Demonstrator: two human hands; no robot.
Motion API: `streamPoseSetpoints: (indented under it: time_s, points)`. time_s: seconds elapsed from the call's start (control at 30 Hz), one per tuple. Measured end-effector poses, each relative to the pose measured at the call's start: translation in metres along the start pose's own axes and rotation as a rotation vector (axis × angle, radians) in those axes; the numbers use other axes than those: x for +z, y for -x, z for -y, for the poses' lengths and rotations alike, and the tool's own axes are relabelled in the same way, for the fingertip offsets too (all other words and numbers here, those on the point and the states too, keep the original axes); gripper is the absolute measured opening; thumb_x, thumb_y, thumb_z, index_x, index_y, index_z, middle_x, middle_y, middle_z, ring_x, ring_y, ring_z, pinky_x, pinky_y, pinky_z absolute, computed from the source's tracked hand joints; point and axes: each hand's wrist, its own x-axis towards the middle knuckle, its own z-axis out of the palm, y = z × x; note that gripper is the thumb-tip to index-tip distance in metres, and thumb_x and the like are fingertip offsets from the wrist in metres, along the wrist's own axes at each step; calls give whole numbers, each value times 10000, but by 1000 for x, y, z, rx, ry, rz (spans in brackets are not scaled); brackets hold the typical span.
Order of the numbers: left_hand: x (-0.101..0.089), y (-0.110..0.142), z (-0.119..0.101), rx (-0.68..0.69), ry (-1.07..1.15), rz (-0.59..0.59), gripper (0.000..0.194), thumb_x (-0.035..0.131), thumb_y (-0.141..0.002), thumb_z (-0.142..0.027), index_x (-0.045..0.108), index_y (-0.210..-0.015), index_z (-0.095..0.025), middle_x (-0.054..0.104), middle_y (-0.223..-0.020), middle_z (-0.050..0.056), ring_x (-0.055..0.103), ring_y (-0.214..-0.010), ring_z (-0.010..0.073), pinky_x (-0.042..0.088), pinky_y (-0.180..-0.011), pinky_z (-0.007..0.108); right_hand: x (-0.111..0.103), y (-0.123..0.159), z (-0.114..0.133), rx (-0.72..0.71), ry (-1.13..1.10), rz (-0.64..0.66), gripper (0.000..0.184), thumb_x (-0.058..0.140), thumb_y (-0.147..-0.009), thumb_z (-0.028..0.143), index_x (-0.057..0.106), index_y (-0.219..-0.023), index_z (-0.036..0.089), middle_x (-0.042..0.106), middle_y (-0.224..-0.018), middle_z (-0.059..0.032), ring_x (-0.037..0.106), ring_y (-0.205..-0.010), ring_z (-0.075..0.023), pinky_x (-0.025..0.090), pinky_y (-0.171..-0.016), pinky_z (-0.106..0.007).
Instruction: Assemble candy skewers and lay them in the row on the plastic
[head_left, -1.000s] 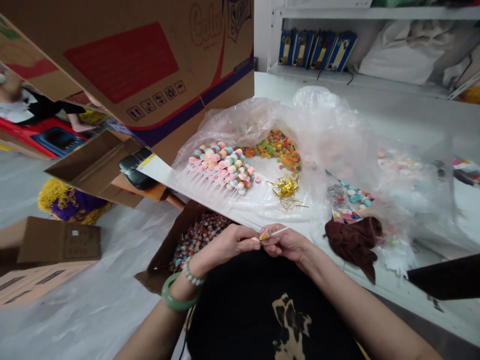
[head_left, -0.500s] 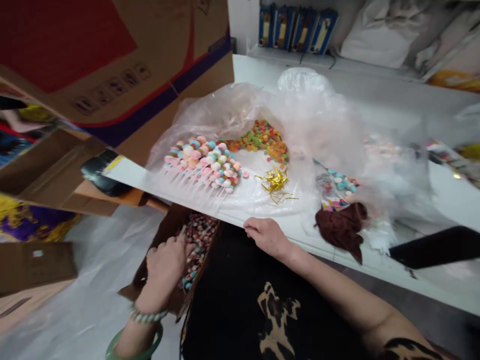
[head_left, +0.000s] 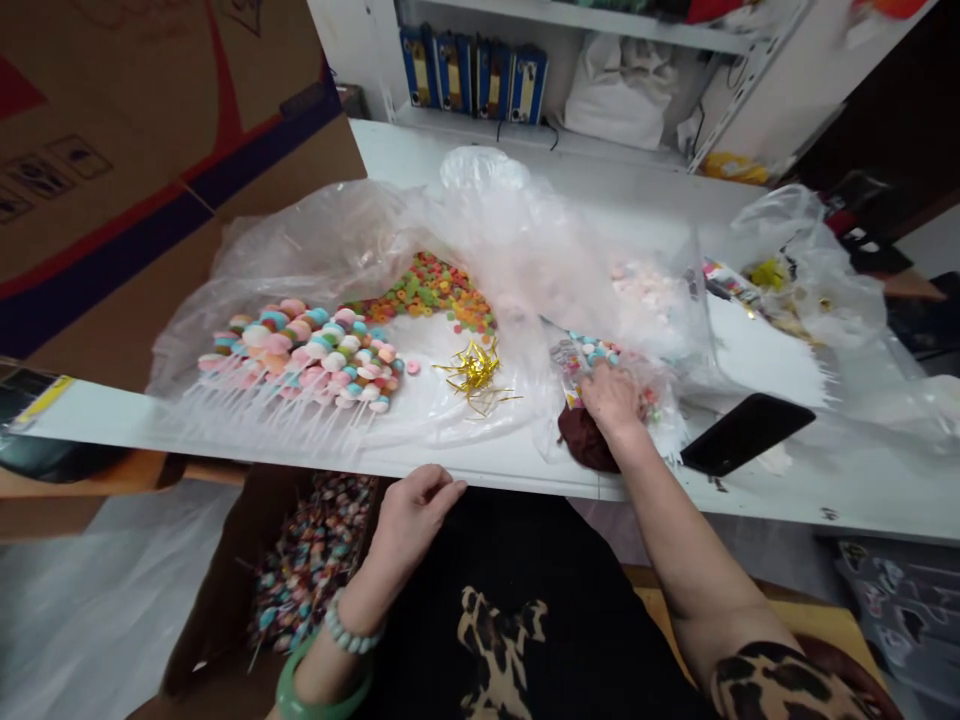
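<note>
My left hand hovers at the table's front edge, fingers curled and thumb against them, with nothing visible in it. My right hand reaches into small plastic bags of coloured pieces, fingers stretched out and partly hidden among them. A dark brown cloth lies just below it. Blue and white pieces show past its fingertips. Left on the table lies a pile of white sticks threaded with pastel discs. Gold tinsel strips and orange-green rings lie beside the pile on clear plastic.
Below the table edge, an open carton holds many small colourful bead-topped sticks. A large cardboard box stands at left. A black phone leans at right. Crumpled clear plastic covers the table's middle. Blue binders stand on the shelf behind.
My left hand has risen from the carton to the table edge. My right hand has moved from the edge, rightward and forward, onto the small bags. The view has turned right.
</note>
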Motion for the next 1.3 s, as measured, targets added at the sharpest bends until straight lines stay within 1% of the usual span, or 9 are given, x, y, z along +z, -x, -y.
streamPoseSetpoints:
  time_s: [0.17, 0.37, 0.63, 0.7, 0.77, 0.87, 1.07, 1.17, 1.3]
  points:
    - [10, -6, -9, -21, 73, 80, 225, 586, -822, -366, 603, -677, -194, 576, -647, -14, 507, -643, 142, 382, -635, 252, 10, -11, -3, 60, -124, 69, 434, 546, -820, 229, 629, -1237, 142, 716, -1029, -174, 642, -975, -306, 433, -848, -382]
    - [17, -13, -10, -53, 137, 131, 240, 576, -826, -366, 592, -663, -190, 544, -630, -18, 487, -638, 140, 369, -623, 251, 14, -20, -22, 133, -468, 14, 268, 535, -797, 292, 746, -923, 185, 735, -874, -76, 638, -846, -239, 438, -774, -314]
    - [25, -21, -28, -112, 335, 132, 223, 651, -790, -360, 641, -671, -171, 528, -591, -22, 475, -604, 124, 372, -603, 246, 6, -2, -18, 8, -948, -250, 194, 528, -784, 356, 620, -727, 194, 619, -751, -18, 549, -764, -179, 434, -742, -286]
    - [29, -21, -38, -198, 545, 130, 221, 712, -749, -384, 695, -766, -164, 598, -677, 3, 523, -651, 132, 413, -629, 248, 1, 22, -1, 21, -1180, -108, 203, 551, -794, 395, 574, -734, 203, 530, -649, 20, 474, -625, -144, 402, -621, -259]
    - [32, -22, -48, -275, 823, 152, 333, 778, -693, -397, 728, -927, -166, 672, -878, 55, 589, -769, 162, 466, -686, 268, -4, 52, 23, -24, -1327, 188, 227, 583, -795, 421, 555, -728, 206, 489, -606, 36, 417, -548, -120, 368, -554, -244]
    - [34, -25, -53, -344, 1187, 113, 394, 822, -655, -399, 737, -950, -152, 676, -880, 68, 590, -737, 144, 484, -686, 270, -7, 91, 61, -204, -1269, 539, 233, 596, -808, 412, 584, -705, 203, 525, -623, 28, 414, -549, -115, 356, -540, -244]
    - [21, -26, -31, -370, 1288, -258, 304, 876, -566, -311, 719, -732, -109, 683, -725, 47, 595, -656, 118, 463, -663, 246, 12, 115, 115, -167, -1444, 699, 229, 733, -657, 344, 583, -759, 205, 548, -655, 42, 473, -602, -118, 383, -572, -238]
    - [15, -26, -22, -345, 1326, -352, 286, 875, -550, -273, 678, -685, -114, 663, -685, 19, 582, -632, 100, 452, -660, 234, 19, 116, 133, -82, -1511, 777, 258, 757, -584, 315, 561, -705, 201, 532, -606, 52, 464, -567, -110, 379, -548, -235]
    - [6, -30, -16, -337, 1366, -427, 314, 861, -563, -291, 605, -662, -139, 590, -624, -34, 525, -562, 73, 423, -596, 217, 20, 117, 149, -146, -1404, 771, 218, 698, -645, 375, 571, -629, 197, 500, -540, 48, 420, -519, -102, 352, -507, -238]
